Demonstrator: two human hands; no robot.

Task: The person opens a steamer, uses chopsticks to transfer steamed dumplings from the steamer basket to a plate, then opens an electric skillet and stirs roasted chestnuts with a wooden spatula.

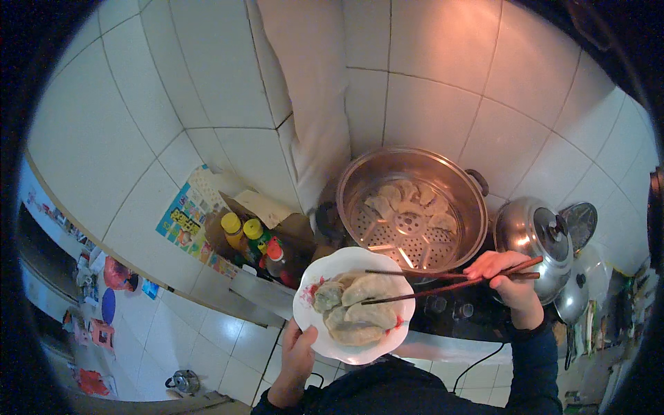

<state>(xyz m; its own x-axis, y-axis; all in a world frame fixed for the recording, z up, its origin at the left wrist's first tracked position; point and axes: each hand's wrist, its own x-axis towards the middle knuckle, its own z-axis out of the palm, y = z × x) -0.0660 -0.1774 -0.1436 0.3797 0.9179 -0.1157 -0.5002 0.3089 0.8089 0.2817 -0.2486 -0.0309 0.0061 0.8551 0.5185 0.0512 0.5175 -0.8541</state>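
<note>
My left hand (298, 350) grips the near-left rim of a white scalloped plate (358, 355) with red decoration. Several dumplings (365, 314) lie heaped on it. In my right hand (506, 280) is a pair of dark red chopsticks (456, 282). Their tips are spread over the dumplings on the plate; whether they touch one I cannot tell. Just beyond the plate stands a metal steamer pot (477, 223) without its lid. More dumplings (410, 199) sit at the far side of its perforated steamer tray (381, 236), and the near side of the tray is bare.
Right of the pot is a domed metal lid (524, 228) with a dark knob. A lidded pan (573, 298) lies farther right. On the left, a cardboard box (264, 207) holds several bottles (254, 231). Stove knobs (448, 308) line the black front edge. A kettle (184, 381) stands on the floor.
</note>
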